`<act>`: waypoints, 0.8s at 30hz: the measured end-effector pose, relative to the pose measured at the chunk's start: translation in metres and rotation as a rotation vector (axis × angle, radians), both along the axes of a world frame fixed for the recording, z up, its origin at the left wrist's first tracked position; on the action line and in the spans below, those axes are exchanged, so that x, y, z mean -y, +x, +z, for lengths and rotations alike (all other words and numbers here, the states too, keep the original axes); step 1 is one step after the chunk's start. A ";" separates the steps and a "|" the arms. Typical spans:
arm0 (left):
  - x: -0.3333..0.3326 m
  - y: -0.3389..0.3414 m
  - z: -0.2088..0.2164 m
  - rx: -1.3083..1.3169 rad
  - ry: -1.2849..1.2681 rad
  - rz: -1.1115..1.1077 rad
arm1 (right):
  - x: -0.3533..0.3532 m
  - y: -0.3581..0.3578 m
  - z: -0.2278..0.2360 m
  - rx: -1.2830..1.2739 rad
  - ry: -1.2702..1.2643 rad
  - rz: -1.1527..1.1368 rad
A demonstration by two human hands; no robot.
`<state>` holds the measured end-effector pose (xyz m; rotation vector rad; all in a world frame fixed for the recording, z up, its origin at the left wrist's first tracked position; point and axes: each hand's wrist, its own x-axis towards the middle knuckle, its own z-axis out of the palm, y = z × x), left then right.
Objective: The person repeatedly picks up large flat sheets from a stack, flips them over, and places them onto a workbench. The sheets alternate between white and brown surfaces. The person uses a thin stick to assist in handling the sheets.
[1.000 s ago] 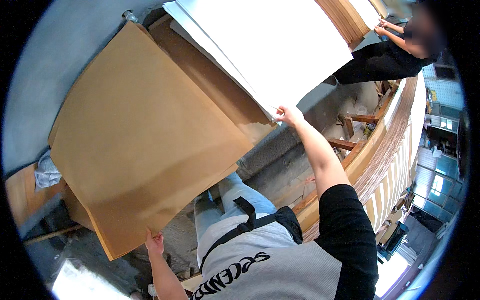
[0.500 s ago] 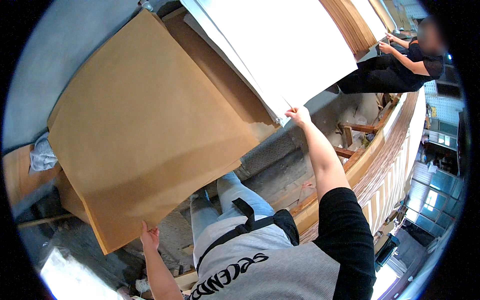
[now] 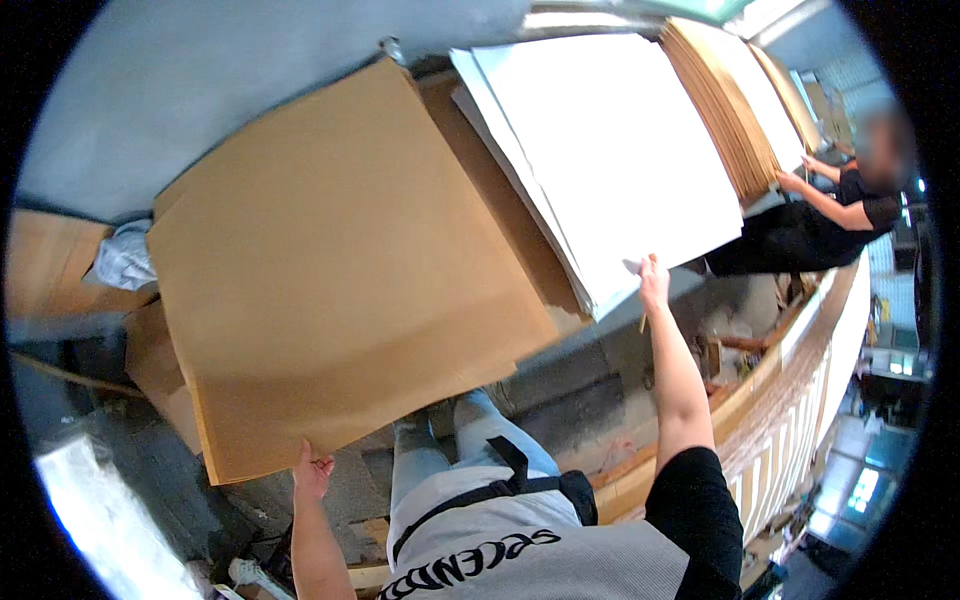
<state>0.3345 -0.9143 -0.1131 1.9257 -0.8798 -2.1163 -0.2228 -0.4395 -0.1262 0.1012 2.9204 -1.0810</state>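
Observation:
A large stack of brown paper sheets (image 3: 340, 270) lies in front of me, its near edge jutting over my legs. My left hand (image 3: 313, 474) pinches the near left edge of the brown paper, thumb on top. To the right lies a stack of white paper sheets (image 3: 620, 150), slightly fanned along its left side. My right hand (image 3: 654, 284) is closed at the near edge of the white stack, fingertips against it. A thin light-brown stick (image 3: 642, 323) pokes out below that hand. The fingers partly hide how it is held.
Further right stands another brown stack (image 3: 715, 110); beside it a co-worker (image 3: 850, 205) in dark clothes handles sheets. A wooden-framed structure with striped boards (image 3: 780, 430) runs along my right. A grey cloth (image 3: 127, 257) lies at the far left, near a grey wall (image 3: 250, 90).
The view has shifted, so the stacks appear lower and further right. My right hand has moved right along the white stack's near edge. My left hand still pinches the brown paper.

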 end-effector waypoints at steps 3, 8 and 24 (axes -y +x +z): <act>0.005 0.042 -0.039 0.016 0.129 0.061 | 0.070 0.012 0.073 0.293 -0.729 -0.300; -0.006 0.038 -0.039 -0.104 0.094 0.077 | 0.165 0.078 0.154 0.418 -0.912 -0.009; -0.034 0.028 -0.061 -0.383 0.263 0.120 | 0.474 0.462 0.108 0.210 -0.389 1.307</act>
